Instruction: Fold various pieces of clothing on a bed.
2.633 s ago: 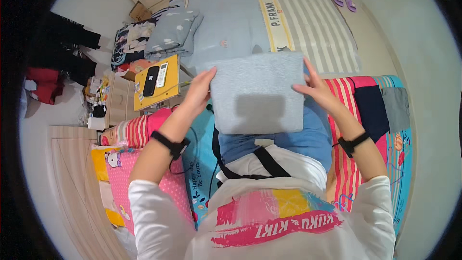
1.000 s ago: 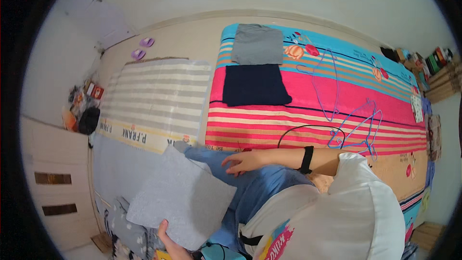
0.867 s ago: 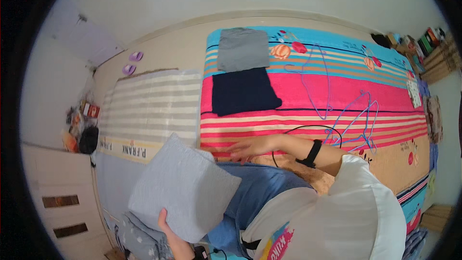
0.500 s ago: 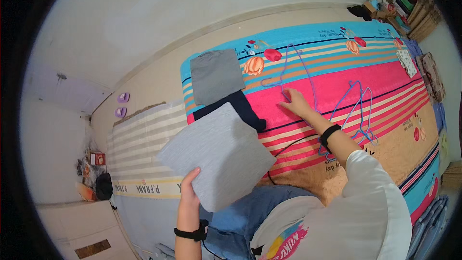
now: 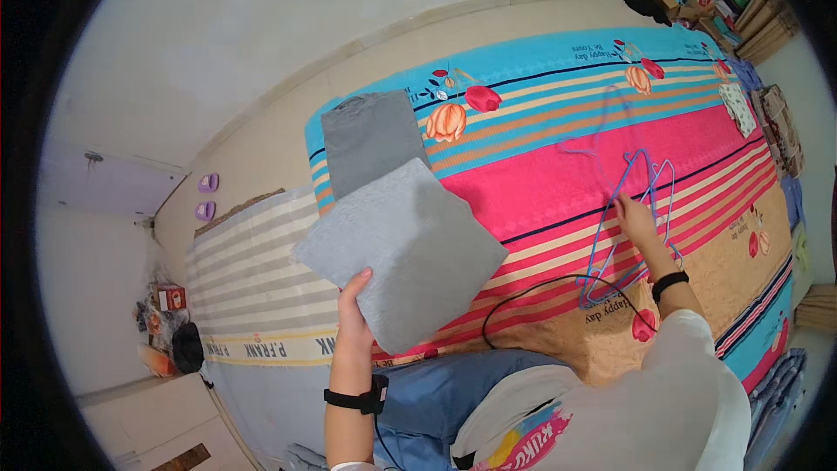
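Observation:
My left hand grips a folded light grey garment by its near edge, thumb on top. That garment is held above the bed and covers a corner of a folded darker grey garment lying on the blanket. To the right, my right hand is closed on a purple clothes hanger, which is smeared by motion. Below it, several blue and purple hangers lie on the striped blanket, partly hidden by my right hand and forearm.
The bed is spread with a pink, blue and tan striped blanket. A black cable curves across it near my right arm. Folded cloths sit at the far right. A grey striped mat and purple slippers are at left.
My right hand has carried the purple hanger rightward to the other hangers. The light grey garment has shifted slightly up in view, and the navy cloth beneath it no longer shows.

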Tool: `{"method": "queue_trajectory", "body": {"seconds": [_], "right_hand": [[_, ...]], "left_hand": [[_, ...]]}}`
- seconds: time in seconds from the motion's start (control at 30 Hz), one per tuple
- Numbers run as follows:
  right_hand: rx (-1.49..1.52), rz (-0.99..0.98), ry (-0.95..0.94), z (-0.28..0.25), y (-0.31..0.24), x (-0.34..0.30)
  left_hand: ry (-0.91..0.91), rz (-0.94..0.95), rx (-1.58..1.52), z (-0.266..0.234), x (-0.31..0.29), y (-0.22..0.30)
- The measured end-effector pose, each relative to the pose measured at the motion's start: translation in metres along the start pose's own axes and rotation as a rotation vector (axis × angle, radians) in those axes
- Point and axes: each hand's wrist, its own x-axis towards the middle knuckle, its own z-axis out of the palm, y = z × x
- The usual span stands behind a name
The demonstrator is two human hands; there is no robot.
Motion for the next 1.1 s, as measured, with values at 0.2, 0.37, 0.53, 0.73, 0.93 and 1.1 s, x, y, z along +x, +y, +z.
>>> {"method": "queue_trajectory", "body": {"seconds": [0.2,0.37,0.53,0.73,0.93,1.1], "right_hand": [[0.011,0.269,0.091,-0.021,-0.065,-0.010],[1.440,0.048,-1.094,0.020,-0.182,-0.011],[1.604,0.018,-1.033,-0.005,-0.184,0.010],[1.434,-0.205,-0.245,-0.080,-0.189,0.101],[0.688,-0.570,0.035,0.058,-0.159,0.237],[0.509,-0.218,0.067,0.097,-0.164,0.223]], "left_hand": [[-0.008,-0.034,0.096,-0.011,0.012,-0.005],[-0.067,-0.199,0.246,0.027,0.007,-0.017],[-0.274,-0.127,0.250,0.078,0.043,-0.006],[-0.309,0.241,0.334,0.126,0.169,0.028],[-0.042,0.283,0.754,0.062,0.270,-0.056],[-0.097,-0.033,0.476,0.052,0.214,-0.061]]}}
